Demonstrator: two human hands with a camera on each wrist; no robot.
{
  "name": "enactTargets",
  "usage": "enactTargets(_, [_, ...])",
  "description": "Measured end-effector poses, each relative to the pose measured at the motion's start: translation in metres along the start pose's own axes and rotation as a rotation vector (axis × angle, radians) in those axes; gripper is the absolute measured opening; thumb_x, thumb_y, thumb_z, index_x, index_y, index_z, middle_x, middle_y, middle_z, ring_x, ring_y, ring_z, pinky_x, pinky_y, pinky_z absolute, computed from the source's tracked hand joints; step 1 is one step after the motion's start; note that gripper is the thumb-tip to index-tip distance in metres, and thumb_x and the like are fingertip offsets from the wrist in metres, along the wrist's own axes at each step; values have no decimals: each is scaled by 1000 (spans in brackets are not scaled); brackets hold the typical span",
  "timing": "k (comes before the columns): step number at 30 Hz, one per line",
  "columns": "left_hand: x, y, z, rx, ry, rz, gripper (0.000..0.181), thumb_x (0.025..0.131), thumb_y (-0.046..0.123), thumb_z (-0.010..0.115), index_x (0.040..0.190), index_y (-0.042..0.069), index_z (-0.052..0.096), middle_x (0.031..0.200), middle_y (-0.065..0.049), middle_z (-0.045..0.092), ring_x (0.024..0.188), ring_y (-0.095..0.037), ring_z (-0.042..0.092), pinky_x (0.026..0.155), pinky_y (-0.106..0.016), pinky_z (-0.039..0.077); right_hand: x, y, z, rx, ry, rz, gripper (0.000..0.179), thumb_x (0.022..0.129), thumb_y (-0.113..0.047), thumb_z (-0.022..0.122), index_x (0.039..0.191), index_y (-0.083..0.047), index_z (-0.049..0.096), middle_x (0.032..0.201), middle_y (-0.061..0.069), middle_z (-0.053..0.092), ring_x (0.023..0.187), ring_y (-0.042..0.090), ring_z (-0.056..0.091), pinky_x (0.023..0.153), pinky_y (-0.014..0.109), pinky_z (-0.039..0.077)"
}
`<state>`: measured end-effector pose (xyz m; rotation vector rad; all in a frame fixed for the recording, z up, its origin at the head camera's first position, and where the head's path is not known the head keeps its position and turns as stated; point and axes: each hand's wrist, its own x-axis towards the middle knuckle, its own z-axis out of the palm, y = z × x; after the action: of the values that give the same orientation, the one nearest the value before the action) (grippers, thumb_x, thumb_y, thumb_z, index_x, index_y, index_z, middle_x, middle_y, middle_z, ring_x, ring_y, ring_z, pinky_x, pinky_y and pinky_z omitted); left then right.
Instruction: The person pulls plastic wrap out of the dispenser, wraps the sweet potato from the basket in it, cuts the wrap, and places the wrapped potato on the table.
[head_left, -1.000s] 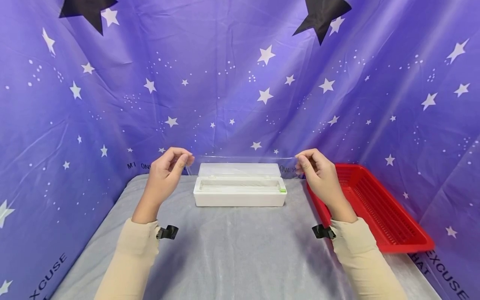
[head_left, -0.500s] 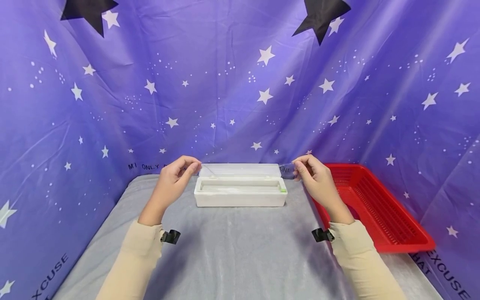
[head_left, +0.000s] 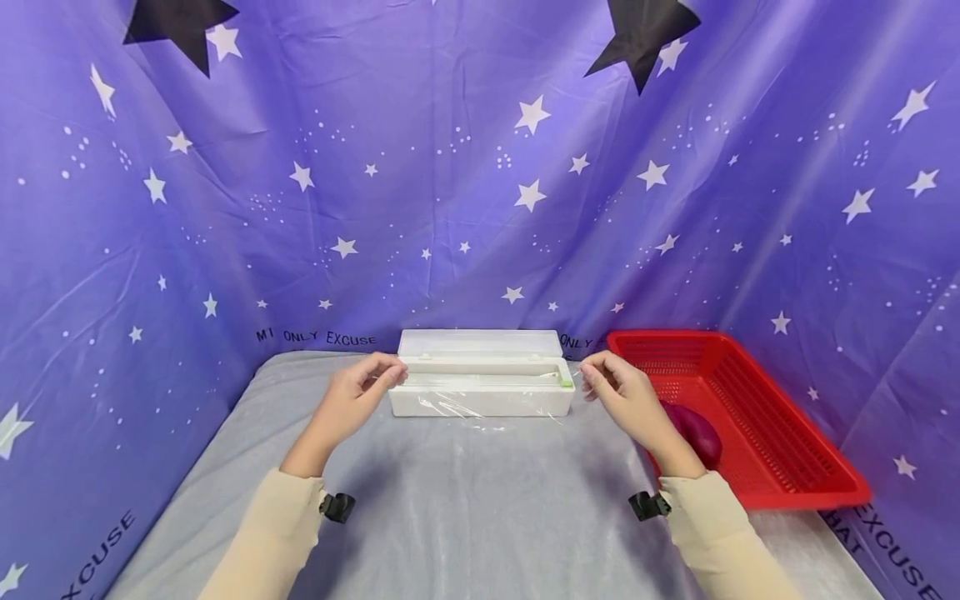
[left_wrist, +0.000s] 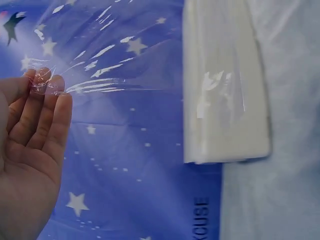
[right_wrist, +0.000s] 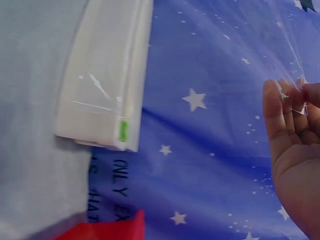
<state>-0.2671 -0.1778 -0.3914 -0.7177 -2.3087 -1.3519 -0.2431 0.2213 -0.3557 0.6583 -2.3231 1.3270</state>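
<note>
A sheet of clear cling film (left_wrist: 102,70) is stretched between my two hands. My left hand (head_left: 354,402) pinches one corner between thumb and fingertips. The opposite corner is pinched by my right hand (head_left: 624,396). Both hands are raised just in front of a long white cling film dispenser (head_left: 480,404), one near each end. Its translucent lid (head_left: 480,342) stands open at the back. A green slide cutter (head_left: 566,384) sits at the dispenser's right end. Shiny creases show in the film, which hangs across the box's front face.
A red plastic basket (head_left: 795,417) stands at the right, beyond my right forearm. Inside lies a curved, smooth purple thing (head_left: 693,433), partly hidden by that arm. Grey cloth (head_left: 480,508) covers the table. A purple star-patterned curtain (head_left: 450,167) encloses the back and sides.
Both hands have come down and closer to me, with the left also shifting rightward. The film has come down with them over the dispenser's front. The purple thing has come into view.
</note>
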Motion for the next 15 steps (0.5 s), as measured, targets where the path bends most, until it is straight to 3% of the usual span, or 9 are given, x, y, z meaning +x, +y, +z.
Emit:
enactTargets(3, [-9, -6, 5, -21, -23, -30, 17, 103, 21, 58, 108, 9, 70, 98, -1, 73, 88, -15, 68, 76, -30, 56, -8, 22, 6, 28, -19, 24, 8, 100, 0, 57, 103, 4, 64, 81, 19, 65, 69, 35, 67, 63, 35, 59])
enactTargets(7, [-21, -12, 10, -35, -61, -86, 18, 103, 25, 59, 107, 12, 70, 98, 3, 73, 90, -19, 69, 78, -30, 56, -19, 48, 14, 33, -46, 42, 9, 101, -4, 59, 104, 1, 66, 83, 13, 67, 69, 22, 68, 63, 33, 59])
enactTargets(10, [-30, -17, 13, -40, -81, -117, 16, 102, 27, 61, 104, 16, 71, 98, 6, 73, 89, -20, 69, 77, -31, 56, -27, 56, 18, 26, -73, 56, 10, 101, -9, 60, 103, -2, 67, 82, 8, 67, 70, 14, 67, 64, 31, 59])
enactTargets(15, [-39, -27, 15, -65, -118, -150, 14, 102, 24, 61, 102, 16, 72, 98, -2, 73, 87, -15, 68, 77, -31, 55, -41, 64, 21, 7, -119, 98, 14, 102, -17, 61, 101, -5, 68, 80, 2, 66, 69, 16, 67, 64, 31, 57])
